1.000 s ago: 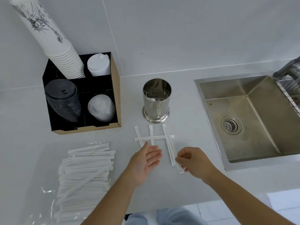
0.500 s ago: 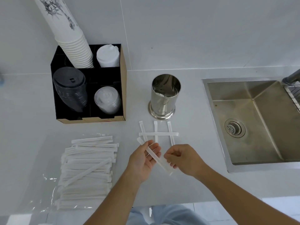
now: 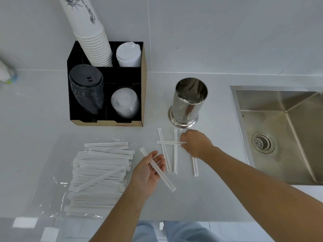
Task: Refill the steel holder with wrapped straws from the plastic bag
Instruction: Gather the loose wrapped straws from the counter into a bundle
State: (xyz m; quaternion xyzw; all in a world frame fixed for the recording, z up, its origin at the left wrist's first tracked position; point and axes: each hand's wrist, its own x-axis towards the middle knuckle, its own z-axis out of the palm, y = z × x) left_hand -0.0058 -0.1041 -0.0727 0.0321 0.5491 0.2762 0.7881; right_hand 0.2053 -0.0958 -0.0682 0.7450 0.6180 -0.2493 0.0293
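The steel holder (image 3: 188, 102) stands upright behind the loose straws, its mouth open toward me. My left hand (image 3: 148, 173) lies palm up with one wrapped straw (image 3: 167, 180) resting diagonally across its fingers. My right hand (image 3: 195, 143) reaches over the loose wrapped straws (image 3: 175, 154) on the counter and pinches the right end of the crosswise straw (image 3: 167, 142). Three straws lie lengthwise there, one partly under my right hand. The plastic bag (image 3: 57, 184) lies flat at the left with a pile of wrapped straws (image 3: 99, 173) on it.
A black cardboard organiser (image 3: 142, 95) behind the bag holds a tall stack of paper cups (image 3: 90, 30), white lids, black lids and clear lids. A steel sink (image 3: 283, 135) is sunk into the counter on the right. The counter's front edge runs just below the bag.
My left hand took the straw from my right and now holds it alone. My right hand moved forward to the crosswise straw near the holder.
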